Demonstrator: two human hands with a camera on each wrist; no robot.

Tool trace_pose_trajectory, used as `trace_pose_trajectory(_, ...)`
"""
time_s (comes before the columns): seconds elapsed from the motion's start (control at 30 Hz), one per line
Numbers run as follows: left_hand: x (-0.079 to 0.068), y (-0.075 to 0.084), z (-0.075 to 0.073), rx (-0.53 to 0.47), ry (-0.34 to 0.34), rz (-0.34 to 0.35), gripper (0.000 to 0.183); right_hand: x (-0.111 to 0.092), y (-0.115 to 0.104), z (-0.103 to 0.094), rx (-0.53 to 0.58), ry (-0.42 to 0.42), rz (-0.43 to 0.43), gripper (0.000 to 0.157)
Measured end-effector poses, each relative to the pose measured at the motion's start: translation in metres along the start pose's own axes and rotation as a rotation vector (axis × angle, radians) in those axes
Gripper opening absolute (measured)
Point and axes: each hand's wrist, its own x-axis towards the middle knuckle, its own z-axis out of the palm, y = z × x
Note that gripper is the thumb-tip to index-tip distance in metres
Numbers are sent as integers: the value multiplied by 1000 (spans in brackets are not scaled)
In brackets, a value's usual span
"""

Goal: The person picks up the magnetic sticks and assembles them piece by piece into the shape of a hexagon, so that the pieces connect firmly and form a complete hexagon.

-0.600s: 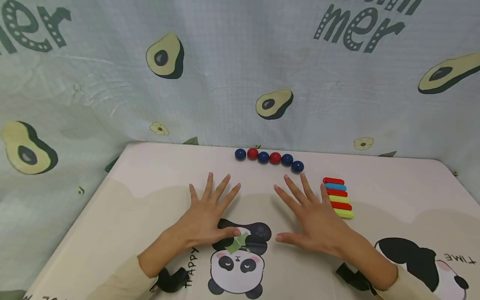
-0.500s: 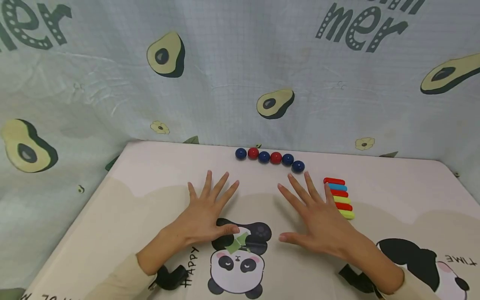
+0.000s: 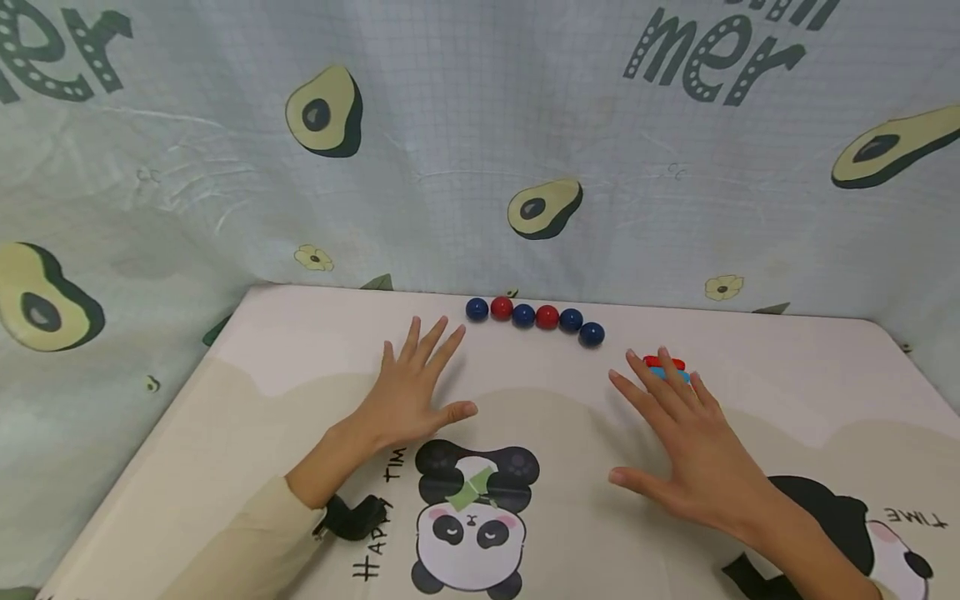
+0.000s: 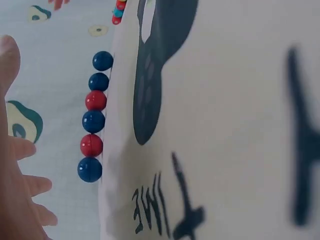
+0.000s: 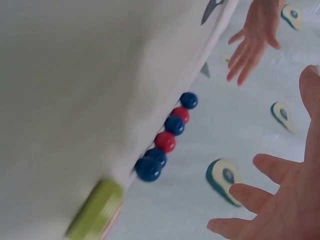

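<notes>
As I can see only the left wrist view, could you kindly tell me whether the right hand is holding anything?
Observer: The right hand is spread open in the head view and holds nothing.
Operator: Thank you. Is it covering anything?
Observer: In the head view it partly hides the sticks, though I cannot tell whether it touches them.
Operator: And is the other one empty too, please?
Observer: Yes, the right wrist view shows the left hand from the front, with nothing in it.
</notes>
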Motion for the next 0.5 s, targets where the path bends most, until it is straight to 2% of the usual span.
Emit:
trace_pose_trajectory(0.1,12,-5,4,-64,21,-25,104,-8,8,-2,12,35,-2,94)
trace_pose_trajectory(0.3,37,-14,10,-257,60,-110,86,-20,16,-4,84,77,64,88)
trace_pose_trajectory(0.4,47,-18,15,-383,109,-147,78,-26,17,-3,99,86,122,82)
trace_pose_trajectory(0.5,57,-22,23,-495,173,-148,72,-33,20,-1,103,81,204,76)
